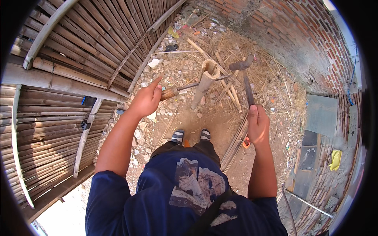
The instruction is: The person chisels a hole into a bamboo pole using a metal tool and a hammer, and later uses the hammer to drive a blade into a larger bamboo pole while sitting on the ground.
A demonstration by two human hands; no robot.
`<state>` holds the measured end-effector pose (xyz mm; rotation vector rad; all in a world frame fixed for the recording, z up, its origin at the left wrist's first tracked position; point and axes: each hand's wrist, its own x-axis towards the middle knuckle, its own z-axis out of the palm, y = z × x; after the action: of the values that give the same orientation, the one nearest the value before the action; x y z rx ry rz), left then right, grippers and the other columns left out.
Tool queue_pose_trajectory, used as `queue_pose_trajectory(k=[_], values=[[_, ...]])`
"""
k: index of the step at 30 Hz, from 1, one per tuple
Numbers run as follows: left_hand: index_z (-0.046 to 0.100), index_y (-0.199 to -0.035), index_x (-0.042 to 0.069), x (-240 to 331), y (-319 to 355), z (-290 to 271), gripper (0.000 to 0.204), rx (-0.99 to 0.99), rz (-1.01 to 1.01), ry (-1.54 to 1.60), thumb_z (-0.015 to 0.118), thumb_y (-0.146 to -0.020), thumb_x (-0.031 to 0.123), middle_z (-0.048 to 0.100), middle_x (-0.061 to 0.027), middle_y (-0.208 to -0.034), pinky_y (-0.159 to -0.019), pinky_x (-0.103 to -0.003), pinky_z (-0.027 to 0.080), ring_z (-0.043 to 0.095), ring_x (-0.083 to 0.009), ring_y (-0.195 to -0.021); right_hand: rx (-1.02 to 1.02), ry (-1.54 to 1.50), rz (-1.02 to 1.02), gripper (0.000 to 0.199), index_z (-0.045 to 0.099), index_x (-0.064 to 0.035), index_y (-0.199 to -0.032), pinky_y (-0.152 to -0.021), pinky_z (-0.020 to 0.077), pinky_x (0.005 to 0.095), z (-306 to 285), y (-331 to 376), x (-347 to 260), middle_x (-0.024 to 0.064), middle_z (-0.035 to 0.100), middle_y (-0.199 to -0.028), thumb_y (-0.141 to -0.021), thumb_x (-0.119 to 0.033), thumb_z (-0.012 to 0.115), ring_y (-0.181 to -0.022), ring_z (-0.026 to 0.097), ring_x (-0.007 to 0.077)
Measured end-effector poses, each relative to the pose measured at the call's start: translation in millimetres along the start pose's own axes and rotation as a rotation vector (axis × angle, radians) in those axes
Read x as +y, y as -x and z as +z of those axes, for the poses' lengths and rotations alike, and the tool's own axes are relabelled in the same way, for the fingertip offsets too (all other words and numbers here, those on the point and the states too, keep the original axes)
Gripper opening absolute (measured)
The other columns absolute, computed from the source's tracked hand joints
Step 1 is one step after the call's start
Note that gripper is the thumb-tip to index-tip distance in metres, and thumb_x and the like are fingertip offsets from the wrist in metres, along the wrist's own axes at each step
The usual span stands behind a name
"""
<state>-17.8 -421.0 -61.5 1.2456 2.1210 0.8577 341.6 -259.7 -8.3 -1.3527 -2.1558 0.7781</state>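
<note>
Head view: left hand (146, 100) fingers wrapped around blade handle (169, 93) at bamboo (204, 82), right hand (257, 126) fingers clenched on raised hammer (247, 80).

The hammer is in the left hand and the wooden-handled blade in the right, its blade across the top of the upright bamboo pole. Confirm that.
Hands are swapped. In the head view the right hand grips the hammer, and the left hand holds the wooden-handled blade, laid across the top of the upright bamboo pole.

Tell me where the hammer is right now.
In the head view, the hammer is right of centre, raised in the right hand, which grips its handle. Its head is just right of the top of the upright bamboo pole, not touching it.
</note>
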Motion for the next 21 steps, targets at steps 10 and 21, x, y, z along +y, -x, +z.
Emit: queue_pose_trajectory(k=[10, 21], values=[[0.049, -0.150, -0.001, 4.5, -6.1, -2.9, 0.056, -0.017, -0.001, -0.030, 0.040, -0.109, 0.036, 0.071, -0.0340, -0.098, -0.092, -0.052, 0.052, 0.068, -0.0510, -0.098, -0.118, 0.130, 0.050, 0.044, 0.059, 0.0001, -0.104, -0.061, 0.0460, 0.0452, 38.3, 7.6, 41.0, 0.0227, 0.061, -0.074, -0.112, -0.041, 0.046, -0.067, 0.062, 0.0420], [0.052, -0.149, 0.001, -1.2, -7.6, -2.6, 0.054, 0.015, 0.013, -0.027, 0.040, -0.109, 0.035, 0.070, -0.0333, -0.094, -0.090, -0.052, 0.052, 0.068, -0.0503, -0.096, 0.079, 0.102, -0.079, 0.047, 0.056, -0.0012, -0.097, -0.057, 0.0419, 0.0369, 36.5, 1.9, 30.1, 0.0094, 0.053, -0.066, -0.113, -0.044, 0.044, -0.060, 0.055, 0.0196]])
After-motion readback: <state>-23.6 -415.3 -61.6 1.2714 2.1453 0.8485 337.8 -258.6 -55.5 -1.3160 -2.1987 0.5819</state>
